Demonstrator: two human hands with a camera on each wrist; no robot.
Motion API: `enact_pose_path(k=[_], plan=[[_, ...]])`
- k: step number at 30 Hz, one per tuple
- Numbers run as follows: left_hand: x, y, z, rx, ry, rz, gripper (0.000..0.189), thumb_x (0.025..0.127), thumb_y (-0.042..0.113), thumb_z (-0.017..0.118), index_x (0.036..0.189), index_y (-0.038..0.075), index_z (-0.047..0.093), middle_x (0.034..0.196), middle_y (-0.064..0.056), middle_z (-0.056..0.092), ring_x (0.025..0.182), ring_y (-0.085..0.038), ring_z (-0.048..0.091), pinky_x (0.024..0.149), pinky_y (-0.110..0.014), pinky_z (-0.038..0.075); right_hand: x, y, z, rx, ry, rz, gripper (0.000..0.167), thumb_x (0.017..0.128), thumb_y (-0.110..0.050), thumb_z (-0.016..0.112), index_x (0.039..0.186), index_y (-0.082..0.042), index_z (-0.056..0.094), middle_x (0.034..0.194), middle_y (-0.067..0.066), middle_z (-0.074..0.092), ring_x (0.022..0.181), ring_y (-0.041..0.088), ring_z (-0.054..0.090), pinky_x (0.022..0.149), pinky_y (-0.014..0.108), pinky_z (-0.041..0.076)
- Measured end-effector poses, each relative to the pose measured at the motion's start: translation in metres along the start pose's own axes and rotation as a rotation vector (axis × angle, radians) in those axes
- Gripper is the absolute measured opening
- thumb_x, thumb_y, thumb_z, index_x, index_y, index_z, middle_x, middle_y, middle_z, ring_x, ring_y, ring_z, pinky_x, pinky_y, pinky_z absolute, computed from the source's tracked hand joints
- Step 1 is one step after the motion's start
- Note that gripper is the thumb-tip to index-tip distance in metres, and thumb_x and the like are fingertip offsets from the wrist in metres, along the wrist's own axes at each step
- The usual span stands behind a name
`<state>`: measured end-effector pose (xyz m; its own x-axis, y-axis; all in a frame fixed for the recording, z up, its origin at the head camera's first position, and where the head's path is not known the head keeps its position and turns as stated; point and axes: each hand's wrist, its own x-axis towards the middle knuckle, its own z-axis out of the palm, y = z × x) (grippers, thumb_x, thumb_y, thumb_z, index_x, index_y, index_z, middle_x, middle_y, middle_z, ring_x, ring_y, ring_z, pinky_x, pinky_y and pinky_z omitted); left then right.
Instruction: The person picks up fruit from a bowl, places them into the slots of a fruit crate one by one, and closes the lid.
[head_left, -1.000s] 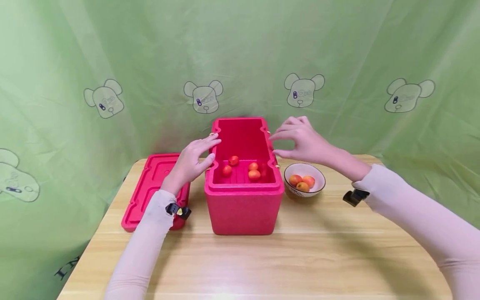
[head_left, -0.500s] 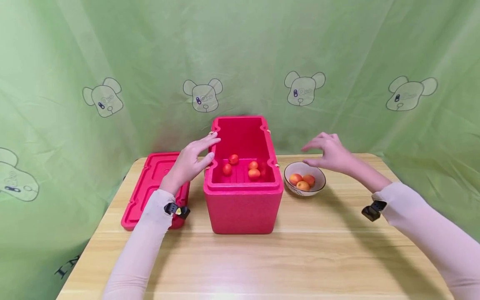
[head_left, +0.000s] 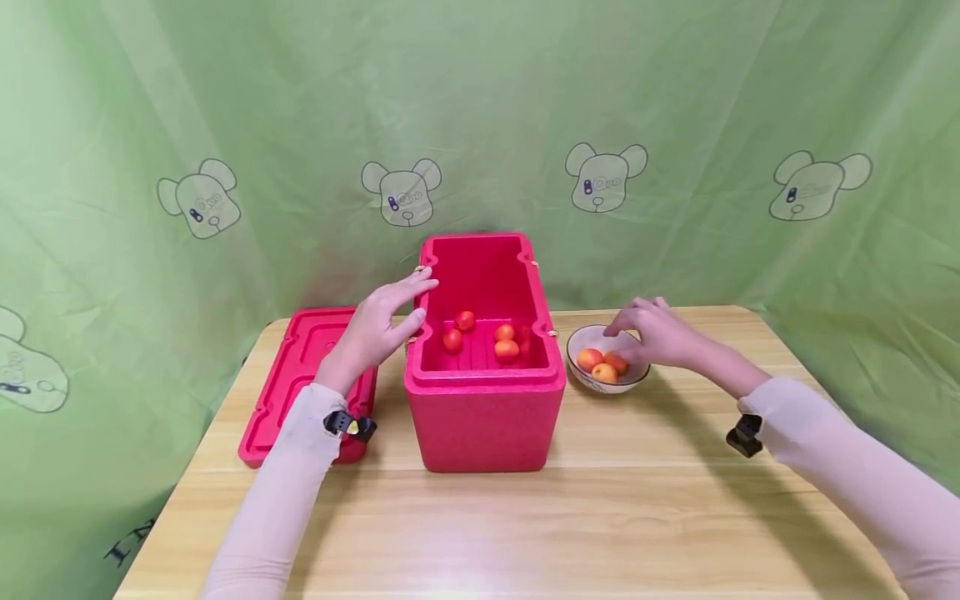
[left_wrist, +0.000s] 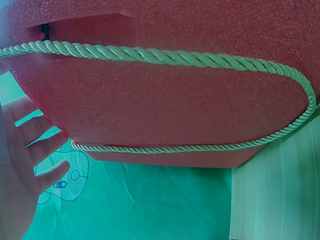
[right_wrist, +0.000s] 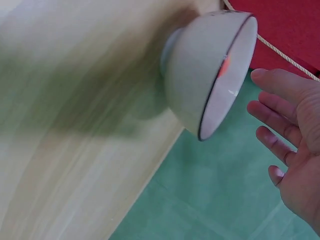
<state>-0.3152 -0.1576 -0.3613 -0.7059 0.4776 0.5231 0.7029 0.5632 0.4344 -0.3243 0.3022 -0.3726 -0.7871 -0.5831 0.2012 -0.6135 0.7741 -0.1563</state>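
In the head view, a deep red foam box [head_left: 483, 429] stands lidless on the table with several small orange-red fruits [head_left: 506, 348] on its floor. My left hand [head_left: 371, 329] rests at the box's left rim, fingers extended. To the right of the box is a white dark-rimmed bowl [head_left: 592, 337] holding three similar fruits [head_left: 604, 372]. Over this bowl's right side hangs my right hand [head_left: 660, 333], its fingertips overlapping the rim. The right wrist view shows those fingers spread and slightly bent before the bowl's mouth, with nothing between them.
The red lid [head_left: 322, 333] lies on the table [head_left: 600, 525], left of the box and partly behind the left arm. A twisted rope [left_wrist: 165, 56] loops along the box's side. Behind the table hangs a green curtain [head_left: 495, 100] with printed bear faces.
My right hand has moved right from beside the box's right rim, then down over the bowl. My left hand stays at the left rim.
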Motion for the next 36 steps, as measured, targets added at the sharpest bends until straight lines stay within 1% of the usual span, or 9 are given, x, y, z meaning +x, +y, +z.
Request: enact_pose_path(k=[4,9,14,17,19,24,27,30,36], plan=[[0.000,0.000,0.000,0.002,0.001,0.004,0.053,0.099,0.033,0.058,0.150,0.020,0.053,0.163,0.001,0.042,0.152,-0.019,0.038,0.119,-0.054,0.037,-0.001,-0.001,0.009,0.004,-0.036,0.002,0.030,0.073,-0.015,0.089,0.099,-0.005,0.079,0.100,0.007,0.077,0.101,0.029,0.059,0.082,0.043,0.033],[-0.002,0.000,0.001,-0.019,0.005,-0.014,0.053,0.099,0.033,0.058,0.150,0.021,0.053,0.163,0.002,0.041,0.152,-0.018,0.038,0.120,-0.055,0.036,-0.003,-0.003,0.016,-0.008,-0.079,-0.012,0.029,0.071,-0.013,0.090,0.098,-0.009,0.080,0.095,0.002,0.078,0.097,0.025,0.059,0.083,0.044,0.034],[-0.005,0.001,0.002,-0.033,0.004,-0.020,0.053,0.099,0.032,0.058,0.150,0.020,0.053,0.162,0.001,0.042,0.152,-0.018,0.038,0.119,-0.055,0.037,-0.005,-0.005,0.022,-0.025,-0.108,-0.076,0.025,0.068,-0.009,0.091,0.092,-0.012,0.082,0.083,-0.004,0.075,0.087,0.019,0.055,0.078,0.040,0.030],[-0.004,0.000,0.001,-0.037,0.017,-0.016,0.053,0.098,0.032,0.058,0.150,0.020,0.053,0.162,0.001,0.043,0.151,-0.018,0.039,0.119,-0.055,0.038,-0.004,-0.006,0.025,-0.028,-0.102,-0.118,0.026,0.068,-0.006,0.091,0.091,-0.014,0.082,0.080,-0.003,0.073,0.084,0.018,0.052,0.075,0.039,0.028],[-0.003,0.000,0.001,-0.039,0.020,-0.013,0.053,0.098,0.032,0.059,0.150,0.021,0.053,0.162,0.002,0.042,0.151,-0.018,0.039,0.119,-0.055,0.038,-0.004,-0.006,0.027,-0.031,-0.093,-0.130,0.029,0.067,-0.004,0.091,0.093,-0.013,0.083,0.080,-0.003,0.073,0.084,0.017,0.052,0.075,0.037,0.028],[-0.001,-0.001,0.001,-0.038,0.008,-0.012,0.054,0.098,0.032,0.058,0.150,0.021,0.052,0.163,0.002,0.041,0.152,-0.018,0.037,0.119,-0.055,0.037,-0.001,-0.006,0.031,-0.034,-0.099,-0.152,0.037,0.066,0.001,0.091,0.099,-0.012,0.083,0.081,0.000,0.073,0.082,0.016,0.050,0.074,0.036,0.026],[-0.002,-0.001,0.001,-0.038,0.004,-0.014,0.054,0.098,0.032,0.059,0.150,0.021,0.052,0.163,0.001,0.041,0.152,-0.018,0.037,0.120,-0.055,0.037,0.000,-0.007,0.032,-0.037,-0.095,-0.174,0.038,0.065,0.001,0.091,0.099,-0.012,0.082,0.080,0.000,0.071,0.080,0.016,0.050,0.072,0.035,0.025],[-0.001,0.000,0.000,-0.039,0.008,-0.007,0.054,0.098,0.032,0.059,0.150,0.021,0.052,0.163,0.001,0.042,0.152,-0.018,0.037,0.120,-0.054,0.037,0.001,-0.007,0.034,-0.056,-0.091,-0.182,0.037,0.064,0.000,0.091,0.097,-0.013,0.081,0.078,0.000,0.069,0.081,0.016,0.051,0.072,0.036,0.026],[-0.001,0.000,0.001,-0.035,0.017,-0.001,0.053,0.098,0.031,0.058,0.150,0.019,0.053,0.162,-0.001,0.042,0.152,-0.019,0.038,0.119,-0.055,0.037,0.001,-0.003,0.037,-0.073,-0.095,-0.170,0.037,0.064,-0.002,0.092,0.097,-0.014,0.081,0.078,-0.001,0.068,0.083,0.018,0.053,0.073,0.036,0.026]])
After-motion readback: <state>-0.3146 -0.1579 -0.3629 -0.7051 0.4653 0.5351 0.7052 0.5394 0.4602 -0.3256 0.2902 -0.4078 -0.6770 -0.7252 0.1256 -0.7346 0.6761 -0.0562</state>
